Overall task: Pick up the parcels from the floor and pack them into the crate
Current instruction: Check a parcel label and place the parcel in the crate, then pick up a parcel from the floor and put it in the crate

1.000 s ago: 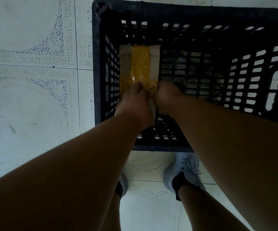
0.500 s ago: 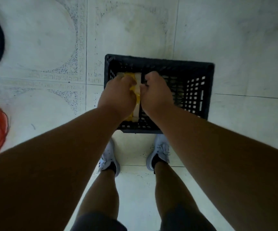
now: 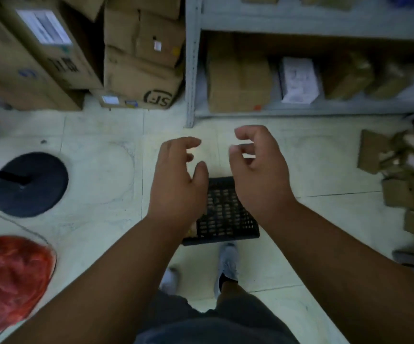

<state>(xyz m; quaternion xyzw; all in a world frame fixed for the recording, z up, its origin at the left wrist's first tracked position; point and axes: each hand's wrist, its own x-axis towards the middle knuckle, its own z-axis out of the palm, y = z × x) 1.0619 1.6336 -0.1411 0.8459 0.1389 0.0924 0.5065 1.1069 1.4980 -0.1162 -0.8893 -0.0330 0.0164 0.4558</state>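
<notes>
The black slatted crate stands on the floor just ahead of my feet, mostly covered by my hands. A sliver of the yellow parcel shows at its near left corner. My left hand and my right hand hover high above the crate, both empty with fingers curled apart. A blurred heap of brown cardboard parcels lies on the floor at the right.
A grey metal shelf with boxes stands behind the crate. Stacked cardboard cartons fill the back left. A black round stand base and a red plastic bag sit on the floor at the left.
Both hands let go of the yellow parcel, left it in the crate and rose, opening. The view lifted, so shelves, cartons and the parcel heap came into sight.
</notes>
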